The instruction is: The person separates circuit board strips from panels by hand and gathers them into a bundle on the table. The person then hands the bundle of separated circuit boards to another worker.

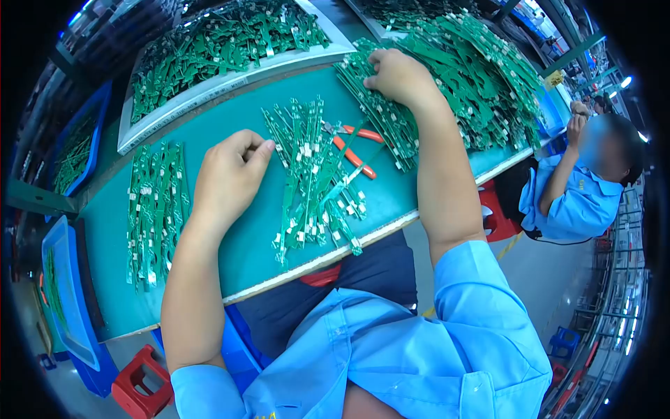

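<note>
Watching from the remote station, I'm seeing green circuit-board strips (306,188) lying in a loose, crossing bundle at mid-worktop (105,237). More are lying in a neater left-hand bundle (157,209) and a large heap (474,91) at right. Orange-handled pliers (373,136) are resting beside the middle bundle.

Left hand (234,171): fingers are curling in, thumb sitting near the forefinger just beside the middle bundle; I'm seeing nothing in the grasp but can't tell for certain. Right hand (401,78): poising at the heap's near-left edge, fingers bent, thumb and forefinger slightly apart; whether they're gripping a strip, I can't tell.

Handling (judgement): I'm expecting light, stiff, thin pieces, possibly snagging on one another, their narrow necks snapping if bent. I'm favouring a pinch on the bare long edges, avoiding the pale connectors.
</note>
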Motion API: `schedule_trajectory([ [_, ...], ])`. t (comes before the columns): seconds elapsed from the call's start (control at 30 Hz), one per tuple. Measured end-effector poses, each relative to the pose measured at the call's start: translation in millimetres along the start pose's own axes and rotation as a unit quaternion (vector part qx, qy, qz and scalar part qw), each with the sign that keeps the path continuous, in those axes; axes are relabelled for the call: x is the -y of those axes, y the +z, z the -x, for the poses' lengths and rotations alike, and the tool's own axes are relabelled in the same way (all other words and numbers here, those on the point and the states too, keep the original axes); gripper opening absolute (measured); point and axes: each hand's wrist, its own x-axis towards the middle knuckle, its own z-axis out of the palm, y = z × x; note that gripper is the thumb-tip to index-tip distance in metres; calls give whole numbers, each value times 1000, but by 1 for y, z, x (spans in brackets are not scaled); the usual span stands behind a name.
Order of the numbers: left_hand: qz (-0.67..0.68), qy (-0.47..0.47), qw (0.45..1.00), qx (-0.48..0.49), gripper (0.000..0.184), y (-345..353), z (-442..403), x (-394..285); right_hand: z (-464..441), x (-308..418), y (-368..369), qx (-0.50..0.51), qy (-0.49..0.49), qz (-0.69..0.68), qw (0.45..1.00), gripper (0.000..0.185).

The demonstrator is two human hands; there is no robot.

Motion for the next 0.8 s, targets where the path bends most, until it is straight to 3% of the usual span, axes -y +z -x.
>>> schedule_trajectory([
  [0.13, 9, -11, 1000, -10, 24, 0, 2, 0, -7, -2, 5, -9, 18, -4, 1000, 32],
  [0.3, 60, -2, 998, -12, 21, 1, 1, 1, -8, -6, 1, -117, -14, -191, 974, 41],
  [0.37, 93, 11, 995, -15, 19, 0, 3, -3, 14, 14, -23, -103, -28, -324, 940, 39],
  [0.43, 82, 16, 996, -13, 18, 0, 2, -4, 16, 20, -20, -120, -45, -239, 963, 41],
  [0.53, 73, 18, 997, -6, 18, 1, 2, 0, 12, 18, -3, -53, -23, -65, 996, 47],
  [0.67, 80, 12, 997, 3, 18, 3, 2, -1, 1, 12, 3, 18, -6, 13, 1000, 40],
  [0.8, 33, 10, 999, 41, 22, 6, 3, -1, 1, 10, 0, -10, 4, -7, 1000, 41],
])
